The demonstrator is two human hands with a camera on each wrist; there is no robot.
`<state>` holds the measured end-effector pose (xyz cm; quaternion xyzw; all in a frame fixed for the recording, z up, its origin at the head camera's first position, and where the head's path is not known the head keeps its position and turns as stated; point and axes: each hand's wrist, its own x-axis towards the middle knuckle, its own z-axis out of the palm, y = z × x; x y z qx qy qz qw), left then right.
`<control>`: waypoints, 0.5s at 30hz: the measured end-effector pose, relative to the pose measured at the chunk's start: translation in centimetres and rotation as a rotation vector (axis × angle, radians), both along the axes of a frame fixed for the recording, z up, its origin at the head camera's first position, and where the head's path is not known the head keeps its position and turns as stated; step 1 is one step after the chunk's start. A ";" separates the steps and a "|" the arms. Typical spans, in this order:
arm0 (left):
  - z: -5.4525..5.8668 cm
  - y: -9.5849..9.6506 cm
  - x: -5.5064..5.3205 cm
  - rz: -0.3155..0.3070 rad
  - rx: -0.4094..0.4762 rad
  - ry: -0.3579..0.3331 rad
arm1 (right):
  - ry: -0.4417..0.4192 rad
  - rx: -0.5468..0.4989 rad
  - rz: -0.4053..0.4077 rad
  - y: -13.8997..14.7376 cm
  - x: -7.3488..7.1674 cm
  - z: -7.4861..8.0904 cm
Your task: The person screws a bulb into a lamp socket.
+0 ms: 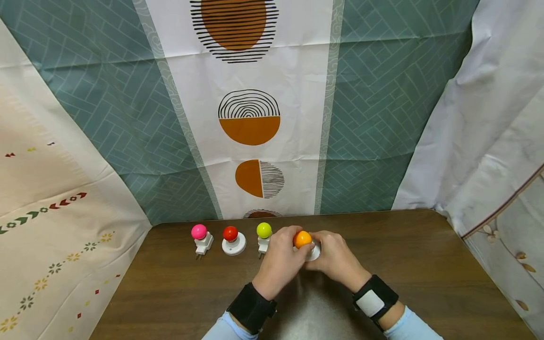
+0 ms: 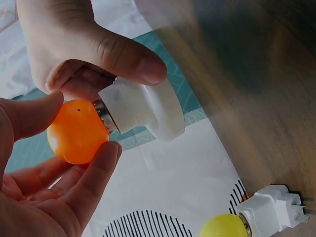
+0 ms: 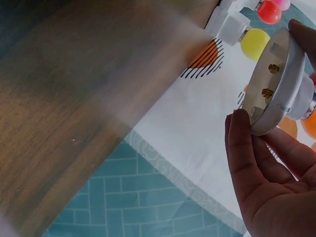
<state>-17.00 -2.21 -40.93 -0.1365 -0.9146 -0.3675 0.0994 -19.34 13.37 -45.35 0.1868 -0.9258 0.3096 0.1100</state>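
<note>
My left hand pinches an orange light bulb between thumb and fingertips. A round white bulb holder is in the grip of my right hand, thumb on its side and fingers around its rim. The bulb's metal screw collar shows at the mouth of the holder, its inner end hidden inside. Bulb and holder are tilted on their side above the table. In the right wrist view the holder's underside faces the camera, with brass terminals inside.
Left of my hands, a yellow-green bulb in a white plug-in holder, a red bulb on a round white base and a pink bulb in a plug-in holder line the back of the wooden table. Patterned cloth hangs behind.
</note>
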 end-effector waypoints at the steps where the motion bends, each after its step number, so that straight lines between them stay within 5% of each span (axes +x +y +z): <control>1: 0.0 0.0 0.0 -0.010 -0.004 -0.003 | -0.001 0.001 0.000 0.0 0.0 0.0; 9: -0.3 -0.3 -0.3 -0.085 -0.027 -0.014 | -0.045 -0.018 0.017 0.1 -0.1 -0.1; 15: -0.3 -0.2 -0.3 -0.084 -0.035 -0.021 | -0.039 -0.018 0.005 0.2 -0.2 -0.2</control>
